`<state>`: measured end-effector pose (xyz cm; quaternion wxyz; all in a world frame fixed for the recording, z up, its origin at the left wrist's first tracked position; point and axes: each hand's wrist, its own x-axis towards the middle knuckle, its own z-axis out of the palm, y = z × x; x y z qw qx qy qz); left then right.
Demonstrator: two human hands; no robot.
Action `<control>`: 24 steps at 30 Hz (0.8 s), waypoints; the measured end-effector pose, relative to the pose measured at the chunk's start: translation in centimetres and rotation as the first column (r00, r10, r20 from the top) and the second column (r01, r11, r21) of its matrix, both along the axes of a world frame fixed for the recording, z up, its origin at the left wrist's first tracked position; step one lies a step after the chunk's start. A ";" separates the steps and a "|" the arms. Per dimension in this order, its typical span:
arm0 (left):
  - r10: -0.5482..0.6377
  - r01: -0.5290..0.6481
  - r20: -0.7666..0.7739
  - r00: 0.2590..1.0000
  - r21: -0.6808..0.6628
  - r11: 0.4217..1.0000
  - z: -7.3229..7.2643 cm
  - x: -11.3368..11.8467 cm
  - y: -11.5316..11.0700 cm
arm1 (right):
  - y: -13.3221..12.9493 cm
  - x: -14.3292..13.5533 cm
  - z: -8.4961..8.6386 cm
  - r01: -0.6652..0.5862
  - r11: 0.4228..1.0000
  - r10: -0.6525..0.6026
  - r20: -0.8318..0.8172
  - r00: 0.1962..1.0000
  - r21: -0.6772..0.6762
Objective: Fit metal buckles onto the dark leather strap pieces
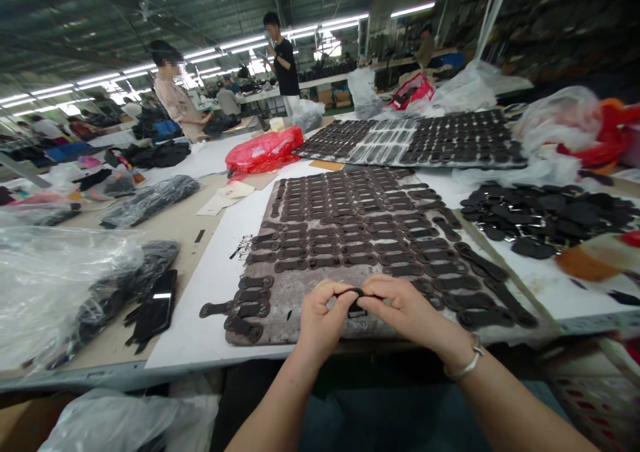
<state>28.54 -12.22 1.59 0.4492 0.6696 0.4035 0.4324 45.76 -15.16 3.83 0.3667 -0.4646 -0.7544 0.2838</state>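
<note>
Between my left hand (323, 312) and my right hand (400, 305) a small dark strap piece (356, 300) is pinched, its middle bent and partly covered by my fingers. Both hands hover over the near edge of a grey board (295, 289). Rows of dark brown strap pieces (355, 247) with rounded ends cover most of that board. To the left of my left hand lies a loose cluster of the same pieces (250, 297). Small metal rings or buckles (243, 247) lie at the board's left edge.
A heap of black rounded pieces with metal fittings (540, 212) sits right, beside a glue-coloured bottle (595, 255). Behind stands a second filled board (415, 139) and a red plastic bag (265, 151). A black phone (157, 305) and clear plastic bags (65, 285) lie left. Two people stand beyond.
</note>
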 end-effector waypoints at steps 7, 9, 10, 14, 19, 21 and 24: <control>0.148 -0.129 0.135 0.980 -0.141 0.982 -1.1 0.7 -0.7 | 0.1 -1.4 -0.9 0.065 0.998 -0.065 -0.020 0.998 -0.003; 0.151 -0.112 0.209 0.966 -0.191 0.975 -1.3 0.9 -0.6 | 0.1 -1.7 -0.9 0.055 0.998 -0.054 -0.021 0.998 0.026; 0.148 -0.097 0.242 0.959 -0.211 0.973 -1.3 1.0 -0.6 | 0.1 -1.7 -0.9 0.057 0.997 -0.057 -0.013 0.998 0.043; 0.141 -0.075 0.283 0.949 -0.231 0.970 -0.9 1.0 -0.4 | -0.1 -1.9 -0.7 0.113 0.990 -0.111 -0.021 0.994 0.085; 0.150 -0.129 0.198 0.969 -0.115 0.985 -0.8 0.3 0.1 | 0.2 -1.5 -1.1 0.155 0.988 -0.151 -0.137 0.979 0.022; 0.122 -0.109 0.190 0.974 -0.077 0.991 -1.0 0.1 0.3 | 0.3 -1.3 -1.1 0.213 0.977 -0.205 -0.160 0.965 0.030; 0.076 -0.062 0.195 0.978 -0.079 0.995 -1.2 0.1 0.3 | 0.1 -1.3 -0.6 0.232 0.970 -0.219 -0.148 0.964 0.078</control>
